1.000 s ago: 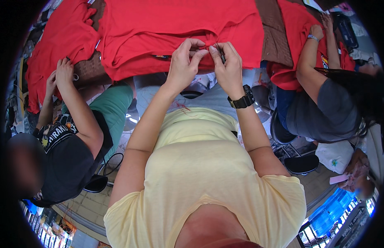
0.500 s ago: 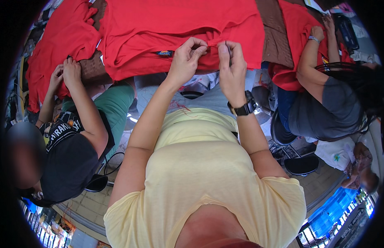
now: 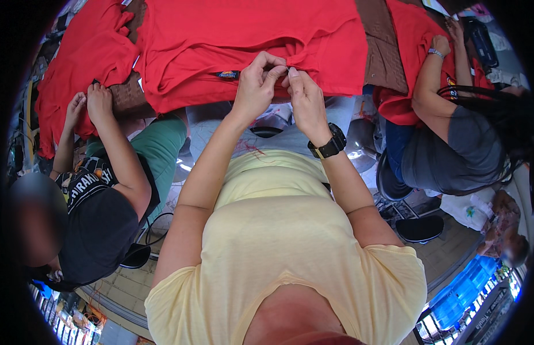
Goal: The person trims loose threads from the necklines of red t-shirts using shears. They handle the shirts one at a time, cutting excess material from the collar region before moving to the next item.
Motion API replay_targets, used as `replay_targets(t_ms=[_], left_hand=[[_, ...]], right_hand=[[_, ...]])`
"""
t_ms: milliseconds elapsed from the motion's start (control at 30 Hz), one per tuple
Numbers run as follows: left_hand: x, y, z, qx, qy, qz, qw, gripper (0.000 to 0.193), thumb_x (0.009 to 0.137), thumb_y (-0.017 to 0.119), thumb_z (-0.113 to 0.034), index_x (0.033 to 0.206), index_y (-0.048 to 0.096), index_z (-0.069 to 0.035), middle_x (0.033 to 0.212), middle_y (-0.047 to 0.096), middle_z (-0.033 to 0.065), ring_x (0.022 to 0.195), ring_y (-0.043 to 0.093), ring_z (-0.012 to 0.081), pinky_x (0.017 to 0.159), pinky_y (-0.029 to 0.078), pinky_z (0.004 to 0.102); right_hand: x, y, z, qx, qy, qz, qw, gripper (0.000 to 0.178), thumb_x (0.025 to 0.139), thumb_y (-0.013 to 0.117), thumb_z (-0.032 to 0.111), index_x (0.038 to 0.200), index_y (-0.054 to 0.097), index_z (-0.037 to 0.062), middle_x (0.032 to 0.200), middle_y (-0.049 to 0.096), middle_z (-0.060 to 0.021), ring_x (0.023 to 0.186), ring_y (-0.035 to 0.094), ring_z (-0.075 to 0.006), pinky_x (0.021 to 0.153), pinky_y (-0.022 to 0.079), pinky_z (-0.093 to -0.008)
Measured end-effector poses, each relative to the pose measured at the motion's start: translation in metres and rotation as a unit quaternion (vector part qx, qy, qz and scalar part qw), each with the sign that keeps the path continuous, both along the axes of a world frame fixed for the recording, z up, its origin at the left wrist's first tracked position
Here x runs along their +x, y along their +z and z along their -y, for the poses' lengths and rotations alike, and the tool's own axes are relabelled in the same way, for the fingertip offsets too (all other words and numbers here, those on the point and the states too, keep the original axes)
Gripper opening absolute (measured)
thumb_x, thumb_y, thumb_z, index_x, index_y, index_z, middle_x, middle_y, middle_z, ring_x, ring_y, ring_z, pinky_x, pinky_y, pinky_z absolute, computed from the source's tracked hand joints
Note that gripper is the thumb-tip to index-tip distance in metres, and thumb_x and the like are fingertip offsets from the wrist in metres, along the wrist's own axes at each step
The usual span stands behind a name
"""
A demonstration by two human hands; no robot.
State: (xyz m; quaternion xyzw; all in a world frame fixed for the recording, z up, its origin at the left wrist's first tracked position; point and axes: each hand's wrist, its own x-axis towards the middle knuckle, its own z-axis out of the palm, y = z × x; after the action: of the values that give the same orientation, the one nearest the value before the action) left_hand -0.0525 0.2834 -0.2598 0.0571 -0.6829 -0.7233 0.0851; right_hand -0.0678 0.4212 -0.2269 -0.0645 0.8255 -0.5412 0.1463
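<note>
Red cotton shirt (image 3: 249,40) lies spread on the brown table (image 3: 377,40), its near hem hanging over the edge. Left hand (image 3: 256,86) and right hand (image 3: 304,98) both pinch that hem, fingertips touching. 2 co-workers' hands rest on other red garments (image 3: 71,69) alongside.

**Quick headcount**

Three people around the bench (image 3: 387,63). Three red shirts: middle (image 3: 249,34), left (image 3: 77,63), right (image 3: 410,40). Six hands in view, two per person. One black watch (image 3: 331,144), one bracelet (image 3: 435,53).
</note>
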Motion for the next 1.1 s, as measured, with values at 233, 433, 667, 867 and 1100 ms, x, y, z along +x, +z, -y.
replay_targets(t_ms=[233,433,667,867,1100], left_hand=[[-0.001,-0.006,-0.004,-0.054,0.036,-0.045,0.997,0.005,0.096,0.063,-0.002,0.097,0.063,0.003,0.087,0.070,0.0082,0.079,0.064,0.0096,0.070,0.052,0.0272],[0.001,-0.014,-0.002,-0.041,0.010,-0.038,0.998,0.007,0.099,0.061,0.001,0.104,0.063,0.006,0.101,0.068,0.0087,0.094,0.064,0.0124,0.085,0.053,0.0265],[0.002,-0.018,-0.003,-0.029,0.015,-0.055,0.998,0.006,0.097,0.062,0.004,0.101,0.065,0.007,0.102,0.069,0.0095,0.093,0.065,0.0131,0.084,0.055,0.0269],[0.000,-0.020,-0.008,-0.016,0.059,-0.063,0.996,0.006,0.089,0.066,0.004,0.094,0.069,0.004,0.092,0.072,0.0107,0.087,0.069,0.0164,0.079,0.055,0.0302],[0.008,0.004,0.008,-0.164,-0.050,-0.099,0.980,0.009,0.091,0.067,0.001,0.099,0.066,0.003,0.105,0.063,0.0108,0.099,0.064,0.0192,0.088,0.052,0.0308]], right_hand=[[-0.012,-0.017,-0.002,-0.044,-0.017,0.041,0.998,0.050,0.105,0.051,0.038,0.089,0.067,-0.0062,0.075,0.068,-0.0176,0.070,0.064,-0.0253,0.067,0.049,-0.0381],[-0.023,-0.023,-0.008,-0.144,-0.010,0.139,0.980,0.045,0.102,0.060,0.036,0.081,0.067,-0.0033,0.070,0.061,-0.0030,0.067,0.052,-0.0088,0.060,0.042,-0.0279],[-0.025,-0.018,-0.010,-0.162,-0.010,0.167,0.973,0.043,0.100,0.063,0.035,0.078,0.065,-0.0017,0.071,0.059,-0.0003,0.067,0.050,-0.0068,0.059,0.040,-0.0256],[-0.026,-0.022,-0.007,-0.158,-0.019,0.161,0.974,0.042,0.099,0.064,0.035,0.077,0.065,-0.0009,0.070,0.057,0.0008,0.066,0.049,-0.0065,0.058,0.039,-0.0255],[-0.025,-0.020,-0.016,-0.195,0.022,0.189,0.962,0.041,0.099,0.065,0.035,0.078,0.065,0.0006,0.070,0.055,0.0024,0.065,0.047,-0.0049,0.057,0.037,-0.0254]])
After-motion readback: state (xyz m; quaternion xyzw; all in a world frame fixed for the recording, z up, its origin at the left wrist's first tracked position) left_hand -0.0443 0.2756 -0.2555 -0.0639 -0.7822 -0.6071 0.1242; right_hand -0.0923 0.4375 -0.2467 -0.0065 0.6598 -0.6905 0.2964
